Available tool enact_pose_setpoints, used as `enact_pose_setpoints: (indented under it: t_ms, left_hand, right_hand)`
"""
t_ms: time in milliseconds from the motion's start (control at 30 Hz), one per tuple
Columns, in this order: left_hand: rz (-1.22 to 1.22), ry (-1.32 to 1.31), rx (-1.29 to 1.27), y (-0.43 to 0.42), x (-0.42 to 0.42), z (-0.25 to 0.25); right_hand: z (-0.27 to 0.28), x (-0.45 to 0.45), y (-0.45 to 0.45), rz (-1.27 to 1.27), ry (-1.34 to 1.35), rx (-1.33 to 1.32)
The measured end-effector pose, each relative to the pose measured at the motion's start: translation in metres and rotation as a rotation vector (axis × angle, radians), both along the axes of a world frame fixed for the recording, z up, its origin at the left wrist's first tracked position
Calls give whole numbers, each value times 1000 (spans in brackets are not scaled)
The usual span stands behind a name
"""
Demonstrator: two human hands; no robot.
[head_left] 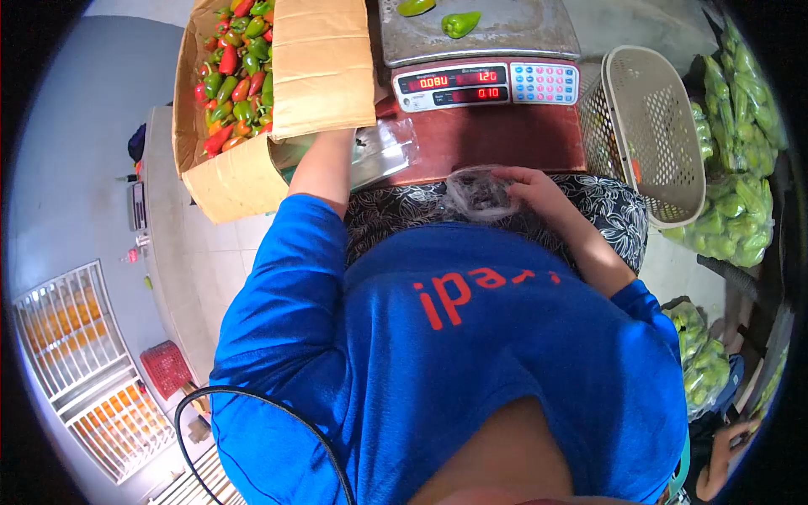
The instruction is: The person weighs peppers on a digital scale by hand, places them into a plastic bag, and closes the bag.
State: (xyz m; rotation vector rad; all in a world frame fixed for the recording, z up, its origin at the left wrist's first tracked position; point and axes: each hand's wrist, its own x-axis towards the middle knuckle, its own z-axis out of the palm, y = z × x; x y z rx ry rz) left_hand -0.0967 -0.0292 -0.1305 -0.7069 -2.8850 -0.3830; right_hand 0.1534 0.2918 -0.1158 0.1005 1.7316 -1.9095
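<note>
The cardboard flap (324, 67) of a pepper box covers my left hand, so its fingers are hidden; only the wrist and forearm (326, 168) show. Beside that wrist lie flat clear plastic bags (391, 151). Over my lap, my right hand (534, 189) pinches the edge of a crumpled clear plastic bag (480, 192). Red, green and orange peppers (240, 84) fill the open part of the cardboard box (240, 183). Ahead of me is a digital scale (471, 42) with a lit red display (453, 84). Two green peppers (460, 24) lie on its metal pan.
A beige perforated plastic basket (619, 139) stands right of the scale. Clear bags of green vegetables (736, 219) lie beyond it. Another person's hand (728, 446) shows at the lower right. At left are a red basket (166, 369) and a white barred window (71, 328).
</note>
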Motion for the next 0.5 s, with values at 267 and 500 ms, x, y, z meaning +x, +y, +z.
enact_pose_setpoints:
  t_ms: [267, 500]
  left_hand:
    - [15, -29, 62, 10, 9, -4]
    - [119, -248, 198, -4, -11, -56]
  right_hand:
    - [-8, 4, 0, -20, -22, -19]
    - [-9, 3, 1, 13, 14, 40]
